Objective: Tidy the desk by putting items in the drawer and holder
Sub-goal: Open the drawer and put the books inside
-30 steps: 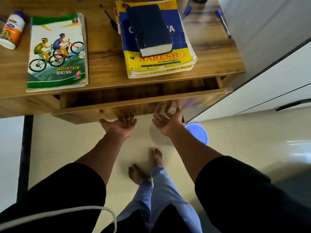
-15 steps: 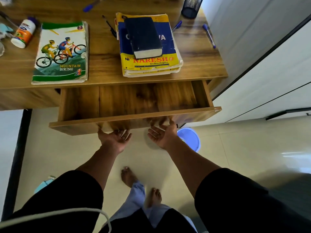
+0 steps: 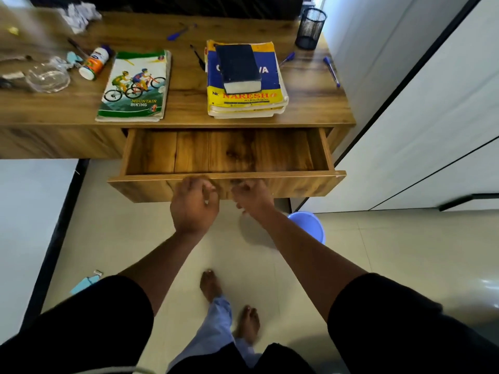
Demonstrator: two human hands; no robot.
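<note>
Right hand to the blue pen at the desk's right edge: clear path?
Probably yes. The right hand holds nothing, at the open wooden drawer's front; the blue pen lies alone on bare wood, right of the yellow book stack, nothing over it.

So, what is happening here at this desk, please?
A person stands at a wooden desk and has its drawer pulled out; no items show inside it. The left hand and the right hand are both at the drawer's front panel with fingers curled, though blur hides whether they grip it. Nothing is put away yet: the cycling book, the stack of books and several pens lie on the desk, and the mesh holder stands at the back right corner.
</note>
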